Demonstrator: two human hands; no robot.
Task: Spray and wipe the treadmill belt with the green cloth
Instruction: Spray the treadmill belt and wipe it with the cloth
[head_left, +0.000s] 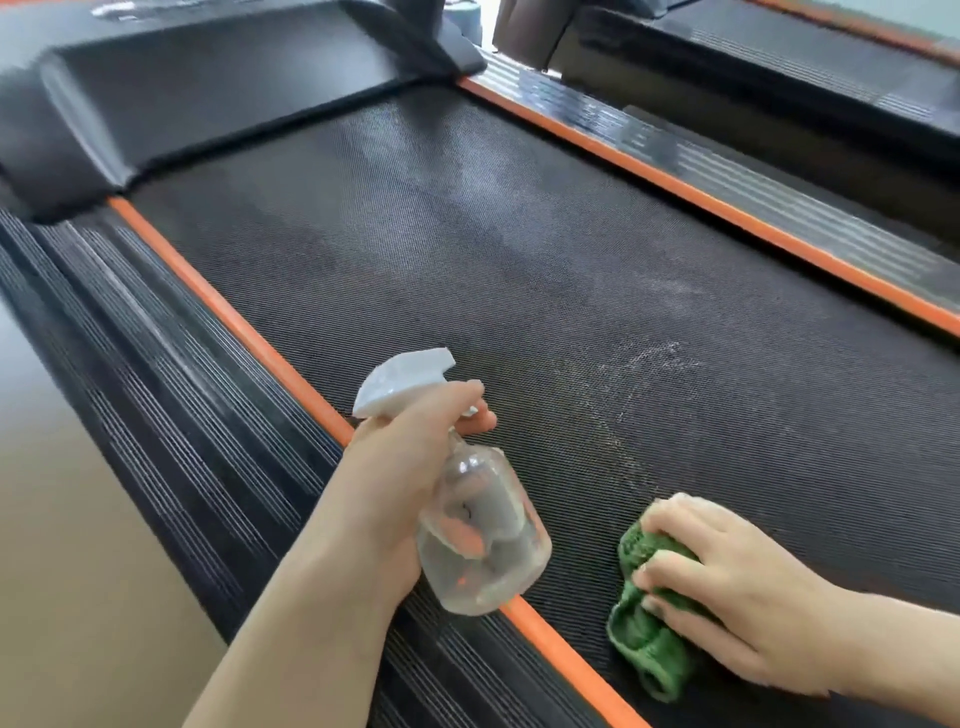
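The left hand (400, 462) is wrapped round the neck of the spray bottle (467, 525), one finger across its trigger, holding it over the belt's (519, 260) near left edge. The right hand (727, 587) presses the bunched green cloth (644, 639) onto the belt just right of the bottle, fingers curled into it. The nozzle seems aimed up-belt, so a squeeze could mist the orange strip (234, 322) or miss the pale smear (644, 364) beyond the cloth. No readable writing shows.
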